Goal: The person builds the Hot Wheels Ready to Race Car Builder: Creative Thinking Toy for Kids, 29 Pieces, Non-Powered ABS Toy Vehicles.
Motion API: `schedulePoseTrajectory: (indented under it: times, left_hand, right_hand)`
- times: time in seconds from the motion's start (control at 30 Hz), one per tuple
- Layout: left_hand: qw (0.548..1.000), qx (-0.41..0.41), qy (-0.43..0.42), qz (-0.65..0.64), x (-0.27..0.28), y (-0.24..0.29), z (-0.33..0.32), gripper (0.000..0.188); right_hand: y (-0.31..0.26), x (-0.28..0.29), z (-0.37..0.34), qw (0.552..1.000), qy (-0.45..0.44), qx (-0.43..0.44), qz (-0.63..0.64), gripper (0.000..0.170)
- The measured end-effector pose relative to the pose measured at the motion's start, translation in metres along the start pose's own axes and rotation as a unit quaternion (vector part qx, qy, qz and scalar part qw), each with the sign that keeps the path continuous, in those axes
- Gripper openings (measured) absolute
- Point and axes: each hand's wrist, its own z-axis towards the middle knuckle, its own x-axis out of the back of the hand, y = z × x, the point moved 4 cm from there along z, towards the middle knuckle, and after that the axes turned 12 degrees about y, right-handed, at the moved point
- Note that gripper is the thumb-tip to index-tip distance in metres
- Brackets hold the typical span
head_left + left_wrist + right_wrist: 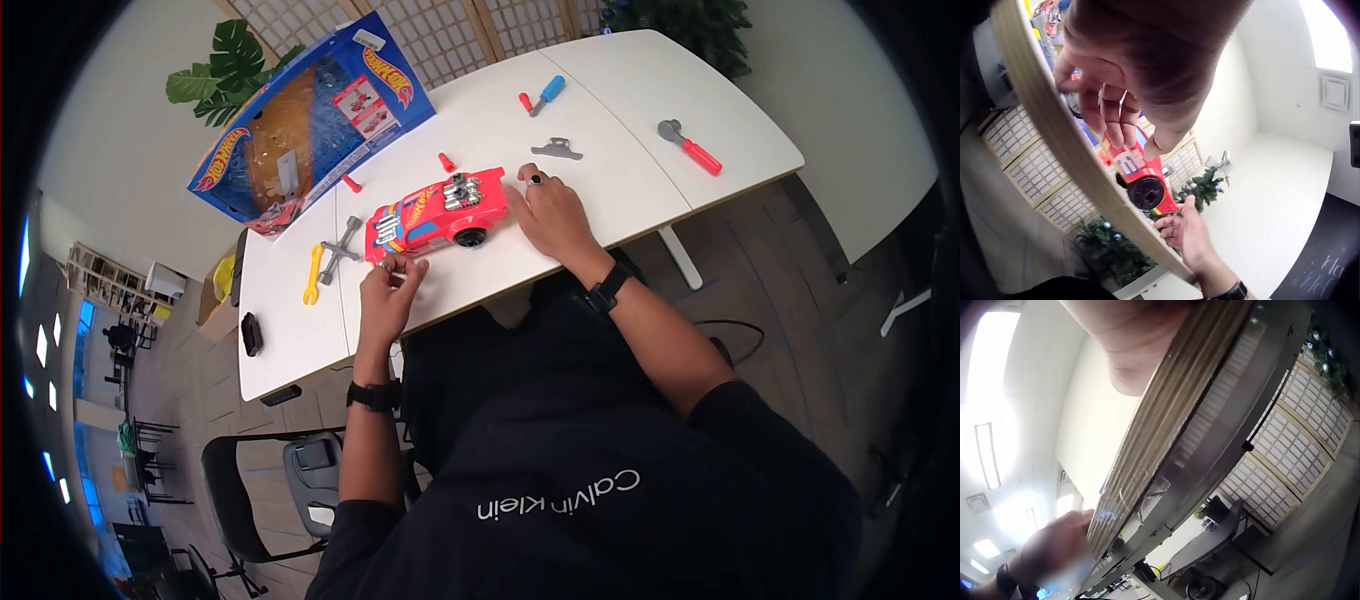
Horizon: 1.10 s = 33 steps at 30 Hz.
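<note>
A red toy car (437, 215) with a blue windshield, a chrome engine and black wheels stands on the white table between the two hands. My left hand (388, 298) is at the car's front end, its fingers loosely bent; the left wrist view shows nothing gripped in it. At the rear end, my right hand (556, 218) rests by the table's near side with relaxed fingers close to the bumper. The right wrist view shows mostly table edge and hides those fingers. Left of the car lie a grey cross-shaped lug wrench (342, 252) and a yellow wrench (313, 274).
Behind the car stands a blue toy box (395, 90). Two small red pieces, one (447, 162) beside the engine, lie near it. Farther right are a blue-handled screwdriver (549, 92), a grey flat part (557, 149) and a red-handled ratchet (690, 149). A black object (251, 334) lies at the left edge.
</note>
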Motion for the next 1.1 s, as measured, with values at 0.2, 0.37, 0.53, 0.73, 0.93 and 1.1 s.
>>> schedulePoseTrajectory:
  times: [0.2,0.37,0.53,0.73,0.93,1.1]
  left_hand:
    - [0.979,-0.196,-0.002,0.049,-0.006,0.086,0.06,0.034]
    - [0.937,-0.279,-0.069,0.198,-0.054,0.058,0.084,0.059]
    - [0.94,-0.268,-0.012,0.21,-0.058,0.057,0.063,0.07]
    - [0.934,-0.287,0.045,0.21,-0.053,0.065,0.036,0.07]
    - [0.933,-0.286,0.044,0.212,-0.053,0.062,0.038,0.07]
    - [0.931,-0.29,0.056,0.212,-0.054,0.058,0.035,0.079]
  right_hand:
    - [-0.002,0.0,0.001,1.0,-0.024,0.002,0.009,0.045]
    - [0.0,0.002,0.002,0.999,-0.032,-0.013,0.012,0.043]
    - [-0.001,-0.002,0.002,1.0,-0.024,-0.001,0.018,0.04]
    - [-0.007,-0.001,-0.001,1.0,0.004,0.028,0.01,0.04]
    - [-0.009,0.003,0.002,0.999,0.014,-0.013,0.025,0.036]
    - [-0.043,0.019,0.015,0.999,0.028,0.04,0.004,0.03]
